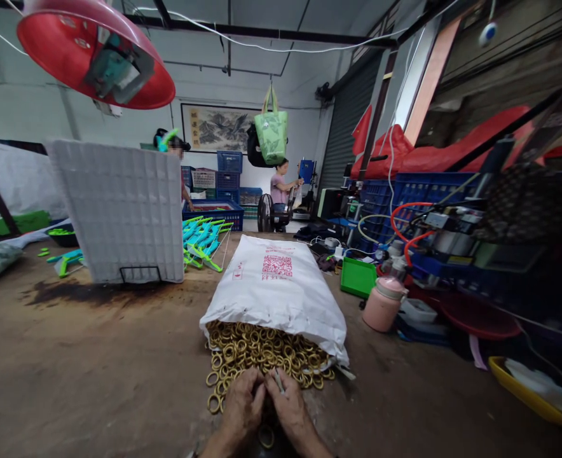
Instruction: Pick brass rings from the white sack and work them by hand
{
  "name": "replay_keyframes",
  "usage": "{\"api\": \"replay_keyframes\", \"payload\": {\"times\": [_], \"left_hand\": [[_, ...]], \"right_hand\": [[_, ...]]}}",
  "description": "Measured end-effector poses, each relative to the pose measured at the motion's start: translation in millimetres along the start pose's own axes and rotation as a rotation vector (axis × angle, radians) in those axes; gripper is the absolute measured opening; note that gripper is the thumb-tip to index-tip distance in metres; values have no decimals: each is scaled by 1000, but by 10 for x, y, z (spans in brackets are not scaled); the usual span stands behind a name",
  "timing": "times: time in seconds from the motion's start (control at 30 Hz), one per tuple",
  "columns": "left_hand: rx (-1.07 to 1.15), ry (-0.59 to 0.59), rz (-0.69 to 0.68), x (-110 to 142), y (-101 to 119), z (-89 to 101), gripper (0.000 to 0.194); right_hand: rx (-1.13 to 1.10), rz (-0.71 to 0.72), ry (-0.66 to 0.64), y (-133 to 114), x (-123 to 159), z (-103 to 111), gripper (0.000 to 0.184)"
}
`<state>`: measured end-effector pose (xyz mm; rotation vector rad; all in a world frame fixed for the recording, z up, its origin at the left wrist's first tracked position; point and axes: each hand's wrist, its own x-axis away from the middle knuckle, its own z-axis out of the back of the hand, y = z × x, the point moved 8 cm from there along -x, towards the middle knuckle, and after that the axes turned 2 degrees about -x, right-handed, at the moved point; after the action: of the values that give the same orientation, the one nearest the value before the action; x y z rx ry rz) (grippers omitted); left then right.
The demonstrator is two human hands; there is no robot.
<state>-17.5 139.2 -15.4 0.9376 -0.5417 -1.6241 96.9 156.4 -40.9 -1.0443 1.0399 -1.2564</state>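
Note:
A white sack (271,296) with red print lies on the table, its mouth facing me. Many brass-coloured rings (252,343) spill from that mouth onto the tabletop. My left hand (243,404) is closed at the front edge of the pile, fingertips pinched; what they hold, if anything, is hidden. Close against it, my right hand (288,404) is closed around a thin grey piece (278,381), too small to name. The fingertips of both hands meet or nearly meet. One loose ring (266,437) shows below, between my wrists.
A white panel (119,210) stands left on the wooden table (142,381), near turquoise-and-green toy bows (207,238). Right are a green tray (357,277), a pink flask (383,305) and a machine with red hoses (409,226). A red lamp (95,57) hangs overhead. Two people are farther back.

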Motion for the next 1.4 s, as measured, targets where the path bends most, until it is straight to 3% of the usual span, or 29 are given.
{"api": "replay_keyframes", "payload": {"times": [0.33, 0.4, 0.6, 0.8, 0.93, 1.07, 1.17, 1.4], "left_hand": [[449, -95, 175, 17, -20, -83, 28], [421, -80, 175, 25, -59, -86, 28], [63, -47, 35, 33, -127, -31, 17], [86, -77, 10, 19, -100, -30, 20], [249, -50, 76, 18, -83, -10, 30], [524, -194, 254, 72, -109, -142, 42], [612, -277, 378, 117, -115, -170, 47], [696, -308, 413, 143, 29, 0, 37]], "right_hand": [[-210, -134, -21, 259, -74, -127, 32], [-170, -119, -14, 209, -71, -109, 31], [21, 16, -46, -53, -33, -54, 24], [96, -5, -18, 18, -46, -42, 22], [111, -20, 28, 36, -35, -28, 21], [95, -13, 44, -26, -17, -13, 21], [68, -2, 17, -83, -11, -34, 22], [-5, -18, -51, -248, 63, -47, 24]]}}
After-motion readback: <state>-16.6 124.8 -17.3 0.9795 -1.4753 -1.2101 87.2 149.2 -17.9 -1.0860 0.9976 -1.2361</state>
